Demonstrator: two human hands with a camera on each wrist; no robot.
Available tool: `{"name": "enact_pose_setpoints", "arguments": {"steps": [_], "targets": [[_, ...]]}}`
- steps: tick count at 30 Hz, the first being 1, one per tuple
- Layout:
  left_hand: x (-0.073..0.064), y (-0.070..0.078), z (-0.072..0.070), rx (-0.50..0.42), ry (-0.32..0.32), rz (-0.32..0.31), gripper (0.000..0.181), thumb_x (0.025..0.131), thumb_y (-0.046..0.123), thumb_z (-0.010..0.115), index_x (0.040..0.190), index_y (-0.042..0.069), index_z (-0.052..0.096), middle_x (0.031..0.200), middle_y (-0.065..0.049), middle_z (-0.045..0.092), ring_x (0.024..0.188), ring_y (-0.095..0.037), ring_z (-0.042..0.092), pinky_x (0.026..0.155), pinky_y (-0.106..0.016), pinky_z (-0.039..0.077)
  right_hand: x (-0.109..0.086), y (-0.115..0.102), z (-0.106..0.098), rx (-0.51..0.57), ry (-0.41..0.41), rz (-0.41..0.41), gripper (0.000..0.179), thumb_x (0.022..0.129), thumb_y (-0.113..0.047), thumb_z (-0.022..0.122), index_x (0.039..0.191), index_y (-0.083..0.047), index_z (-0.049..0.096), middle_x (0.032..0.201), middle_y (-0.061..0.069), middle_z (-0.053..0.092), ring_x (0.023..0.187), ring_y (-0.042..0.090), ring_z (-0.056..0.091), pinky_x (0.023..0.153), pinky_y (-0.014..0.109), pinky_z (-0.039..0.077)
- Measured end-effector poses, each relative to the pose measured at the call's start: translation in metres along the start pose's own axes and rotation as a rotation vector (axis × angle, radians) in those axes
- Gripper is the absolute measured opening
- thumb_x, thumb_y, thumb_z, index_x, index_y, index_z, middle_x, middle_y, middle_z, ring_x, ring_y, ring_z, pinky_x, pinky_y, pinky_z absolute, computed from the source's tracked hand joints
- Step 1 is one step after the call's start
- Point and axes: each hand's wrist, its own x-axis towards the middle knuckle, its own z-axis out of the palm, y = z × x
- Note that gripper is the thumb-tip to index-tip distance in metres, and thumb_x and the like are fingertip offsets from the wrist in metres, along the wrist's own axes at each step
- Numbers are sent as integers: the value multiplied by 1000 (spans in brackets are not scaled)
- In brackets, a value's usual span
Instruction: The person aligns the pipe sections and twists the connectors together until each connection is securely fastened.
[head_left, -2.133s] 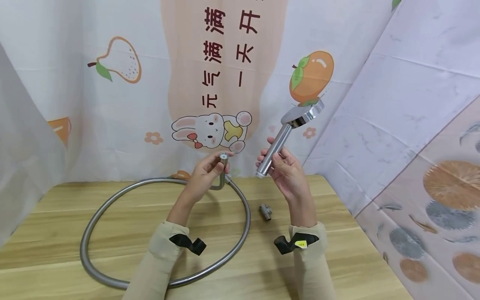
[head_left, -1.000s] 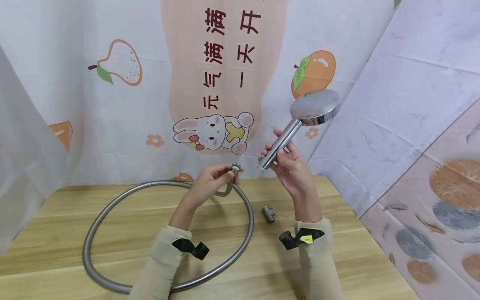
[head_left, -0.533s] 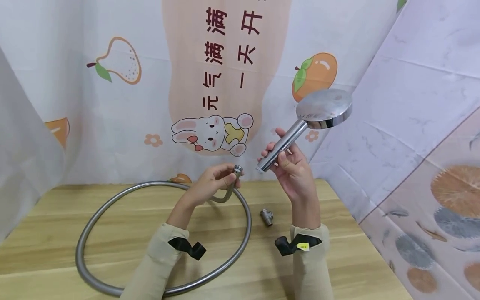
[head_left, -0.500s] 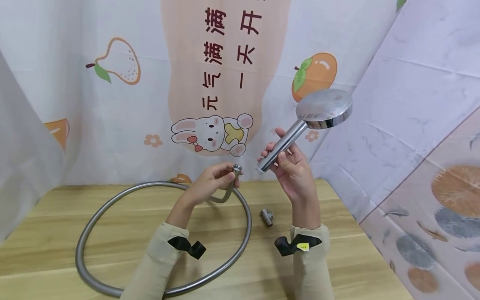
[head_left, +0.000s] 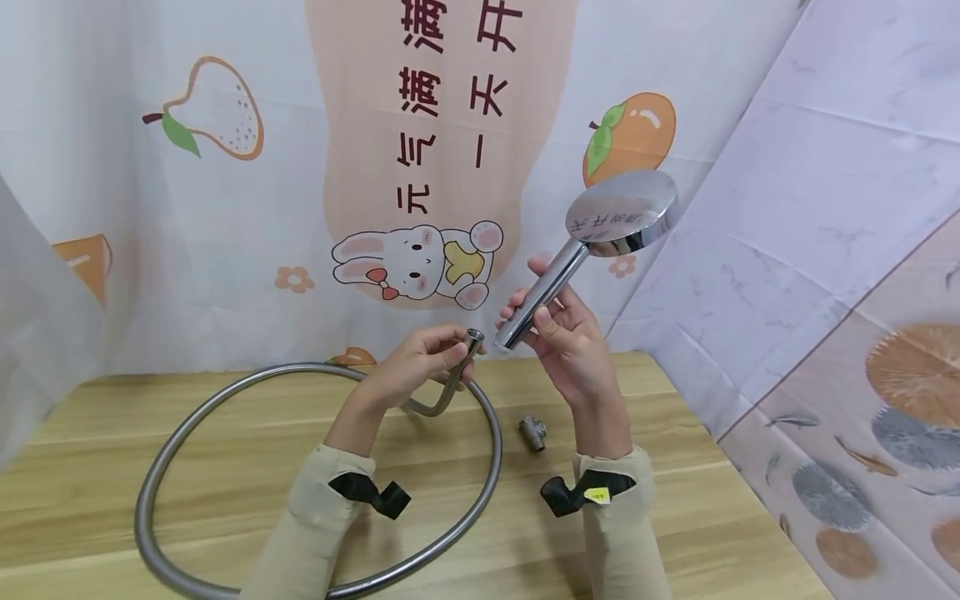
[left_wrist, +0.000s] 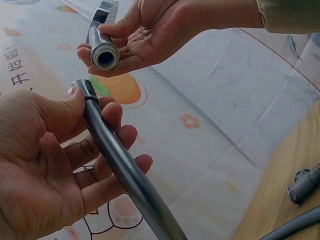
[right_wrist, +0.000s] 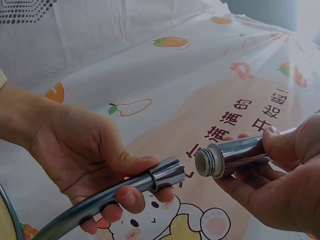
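My left hand (head_left: pixel 416 362) pinches the metal end of a grey shower hose (head_left: pixel 495 450) between thumb and fingers. That connector (right_wrist: pixel 167 172) points up at the handle's threaded end. In my right hand (head_left: pixel 570 346) is a chrome shower head (head_left: pixel 622 212), gripped by its handle (head_left: pixel 543 296) and tilted, disc up and to the right. The bare threaded end (right_wrist: pixel 210 161) faces the hose connector, and a small gap parts them in the right wrist view. The hose hangs from my left hand and loops on the table.
A small metal valve fitting (head_left: pixel 533 433) lies on the wooden table (head_left: pixel 697 508), right of the hose loop. A printed curtain (head_left: pixel 247 250) closes off the back, with a pale cloth (head_left: pixel 810 208) on the right.
The shower head has turned so its disc's broad face shows, and its handle end has come down and left. My left hand has shifted the hose end slightly right and down, narrowing the gap.
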Motion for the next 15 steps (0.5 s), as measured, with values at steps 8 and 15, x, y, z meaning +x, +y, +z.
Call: {"name": "enact_pose_setpoints", "arguments": {"steps": [8,15], "targets": [[4,-1,4,18,-53,-10,27,108,19,50,121,-2,63,86,-8,66,84,-23,68,80,-45,59,1,1,-2,18,-8,-21,47,104,-2,47,150,-9,37,112,6,66,105,18,71,101,37,54],[5,-4,5,27,-77,7,28,108,19,50,121,-2,63,86,-8,65,84,-22,67,80,-44,58,3,4,-4,42,-24,6,48,104,-2,47,150,-9,36,112,7,66,104,19,72,102,37,54]]}}
